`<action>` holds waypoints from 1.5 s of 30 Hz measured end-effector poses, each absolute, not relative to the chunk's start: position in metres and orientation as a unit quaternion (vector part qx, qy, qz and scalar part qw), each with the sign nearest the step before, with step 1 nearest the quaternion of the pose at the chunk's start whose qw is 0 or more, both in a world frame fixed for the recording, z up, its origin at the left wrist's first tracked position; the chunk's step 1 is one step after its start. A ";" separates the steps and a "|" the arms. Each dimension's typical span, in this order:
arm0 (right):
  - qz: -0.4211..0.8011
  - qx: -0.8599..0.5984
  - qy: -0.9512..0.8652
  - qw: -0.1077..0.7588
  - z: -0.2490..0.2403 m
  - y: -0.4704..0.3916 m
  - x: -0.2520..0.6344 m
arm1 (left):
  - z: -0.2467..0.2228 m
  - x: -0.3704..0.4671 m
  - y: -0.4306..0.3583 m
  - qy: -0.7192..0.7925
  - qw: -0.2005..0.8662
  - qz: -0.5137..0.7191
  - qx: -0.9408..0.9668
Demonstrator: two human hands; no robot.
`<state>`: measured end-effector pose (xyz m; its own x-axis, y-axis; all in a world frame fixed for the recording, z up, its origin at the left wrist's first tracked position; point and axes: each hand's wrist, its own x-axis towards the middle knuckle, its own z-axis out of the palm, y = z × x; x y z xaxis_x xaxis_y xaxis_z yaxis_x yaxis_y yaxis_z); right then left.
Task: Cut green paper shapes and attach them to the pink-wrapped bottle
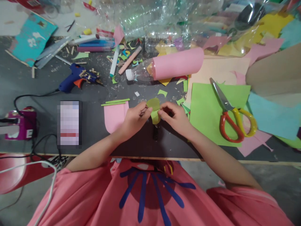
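Between my two hands is a small yellow-green paper piece point(154, 110), curved and wider at its top. My left hand point(135, 121) pinches its left edge with thumb and finger. The fingertips of my right hand point(175, 116) are closed on its right edge. Below the paper a small dark object point(155, 132) lies on the table. A pink paper pocket shape point(115, 116) with green strips point(115, 102) along its top lies partly behind my left hand. Beyond my hands, a clear bottle wrapped in pink paper point(178, 64) rests on its side.
Scissors point(227, 111) lie on green paper point(204, 116) at right. A blue glue gun point(72, 77) and a phone point(69, 124) are at left. Markers point(96, 45), paper scraps and clear plastic bottles point(141, 18) fill the back. The table's front edge point(164, 158) runs before me.
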<state>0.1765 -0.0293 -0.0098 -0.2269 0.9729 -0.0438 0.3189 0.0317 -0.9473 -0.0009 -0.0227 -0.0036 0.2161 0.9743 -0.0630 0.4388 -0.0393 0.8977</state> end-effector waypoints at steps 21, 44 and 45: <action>0.641 -0.497 -0.451 0.372 -0.005 -0.028 0.176 | 0.002 -0.001 -0.015 0.460 0.615 0.314 0.558; 0.557 -0.494 -0.535 0.400 -0.003 -0.032 0.173 | 0.001 -0.001 -0.016 0.495 0.532 0.300 0.618; 0.551 -0.497 -0.538 0.399 -0.003 -0.032 0.173 | 0.002 -0.001 -0.016 0.493 0.529 0.300 0.623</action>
